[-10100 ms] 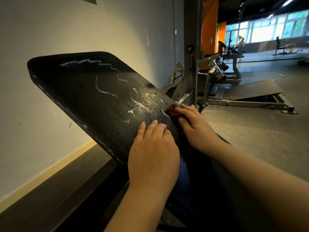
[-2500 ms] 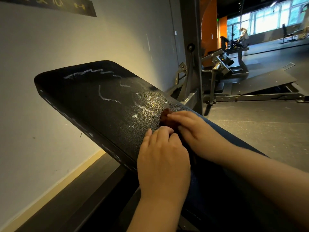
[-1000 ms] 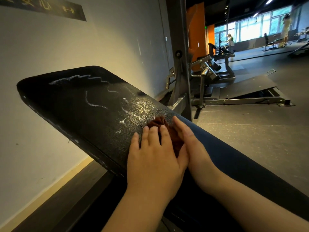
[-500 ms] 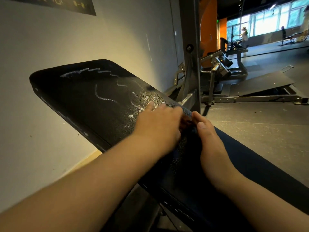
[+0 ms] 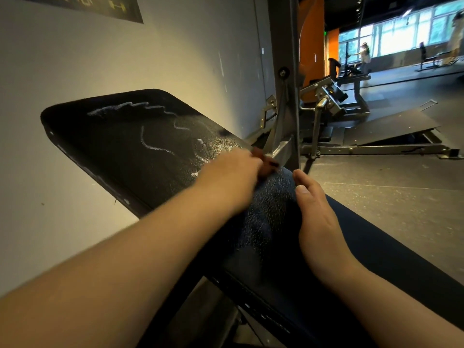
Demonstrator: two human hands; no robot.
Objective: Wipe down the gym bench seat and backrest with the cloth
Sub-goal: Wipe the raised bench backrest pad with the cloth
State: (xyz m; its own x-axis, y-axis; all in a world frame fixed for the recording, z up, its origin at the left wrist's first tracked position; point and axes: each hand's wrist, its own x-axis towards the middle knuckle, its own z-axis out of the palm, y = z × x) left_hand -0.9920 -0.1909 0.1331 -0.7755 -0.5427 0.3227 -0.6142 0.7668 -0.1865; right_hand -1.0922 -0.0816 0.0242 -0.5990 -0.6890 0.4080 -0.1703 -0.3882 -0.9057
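Right hand [image 5: 319, 219] lies flat, empty, on the near pad [image 5: 263, 234]; ahead, the blurred left hand [image 5: 231, 172] covers the cloth [image 5: 266, 163], grip indiscernible; beyond, white streaks [image 5: 150, 144] suggest the backrest [image 5: 113, 151] is largely unwiped.

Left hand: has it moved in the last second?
Yes. The left hand slid up the backrest toward the white streaks, leaving the right hand behind.

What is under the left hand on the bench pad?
A reddish-brown cloth shows past the left hand, on the black pad. The blurred hand covers the rest of it.
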